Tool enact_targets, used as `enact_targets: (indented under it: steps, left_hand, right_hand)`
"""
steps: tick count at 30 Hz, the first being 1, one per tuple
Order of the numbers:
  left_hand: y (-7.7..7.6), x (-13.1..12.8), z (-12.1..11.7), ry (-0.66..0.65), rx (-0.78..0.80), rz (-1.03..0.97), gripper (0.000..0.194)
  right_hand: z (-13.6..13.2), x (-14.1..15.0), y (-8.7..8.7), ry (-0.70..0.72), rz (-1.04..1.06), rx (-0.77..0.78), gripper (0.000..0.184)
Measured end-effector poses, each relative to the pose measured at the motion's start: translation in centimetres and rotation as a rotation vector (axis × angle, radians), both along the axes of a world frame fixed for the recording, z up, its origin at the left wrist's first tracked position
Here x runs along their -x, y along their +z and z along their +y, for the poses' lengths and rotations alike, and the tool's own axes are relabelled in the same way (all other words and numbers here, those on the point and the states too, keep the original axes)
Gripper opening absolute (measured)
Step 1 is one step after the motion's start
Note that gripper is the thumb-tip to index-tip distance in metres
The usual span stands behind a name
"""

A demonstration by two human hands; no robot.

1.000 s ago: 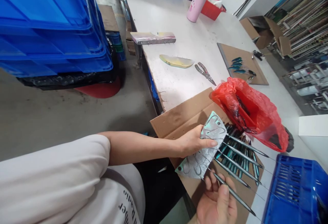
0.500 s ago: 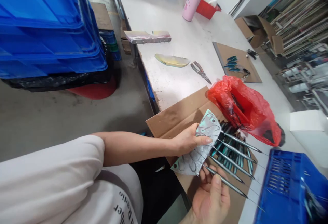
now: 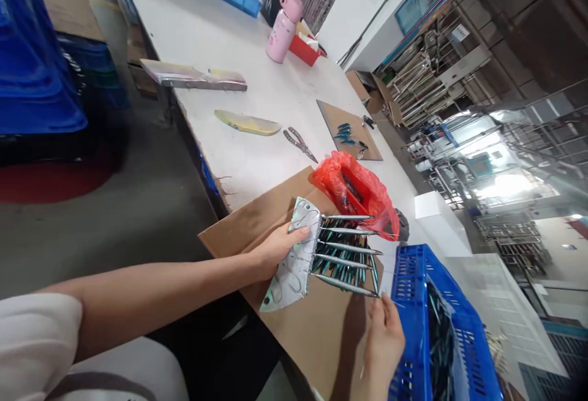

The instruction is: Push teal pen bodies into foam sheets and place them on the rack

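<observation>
While left hand [image 3: 275, 251] clamps silver plate [image 3: 298, 260] over cardboard [image 3: 328, 330], right hand [image 3: 384, 333] has fingertips bunched at lowest spindle [image 3: 346, 284], pinch unclear | plate looks stiff, light, maybe slick; spindles [image 3: 344, 261] likely rigid, smooth; best hold mid-plate | spindles: 3 o'clock of left hand, lowest at 11 of right

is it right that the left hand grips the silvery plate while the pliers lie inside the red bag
Not quite: the pliers are not inside the red bag. The head view shows them lying on the white table. The left hand does grip the silvery plate.
</observation>
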State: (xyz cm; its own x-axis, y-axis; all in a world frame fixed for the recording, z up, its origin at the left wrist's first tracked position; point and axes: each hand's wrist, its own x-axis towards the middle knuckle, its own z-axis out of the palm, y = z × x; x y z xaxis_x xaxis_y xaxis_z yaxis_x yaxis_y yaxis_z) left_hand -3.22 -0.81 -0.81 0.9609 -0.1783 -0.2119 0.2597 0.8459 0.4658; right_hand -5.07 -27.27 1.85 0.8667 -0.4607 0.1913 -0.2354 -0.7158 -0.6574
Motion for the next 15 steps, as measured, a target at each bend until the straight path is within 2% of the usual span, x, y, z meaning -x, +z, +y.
enact_targets:
  steps: [3,7,11,15]
  left_hand:
    - [0.1,0.0,-0.1,-0.018,-0.016,0.037,0.037]
    - [0.3,0.1,-0.1,-0.005,-0.047,0.009,0.044]
    - [0.2,0.0,-0.1,0.013,-0.101,0.018,0.044]
    - [0.0,-0.1,-0.2,0.024,-0.138,0.03,0.044]
  right_hand:
    - [-3.6,-4.8,0.5,-0.014,0.037,0.14,0.035]
    - [-4.8,-8.8,0.0,0.058,0.127,0.237,0.021]
    - [-5.1,-9.4,-0.5,0.071,0.23,0.297,0.013]
    - [-6.5,-7.4,0.0,0.066,0.374,0.312,0.013]
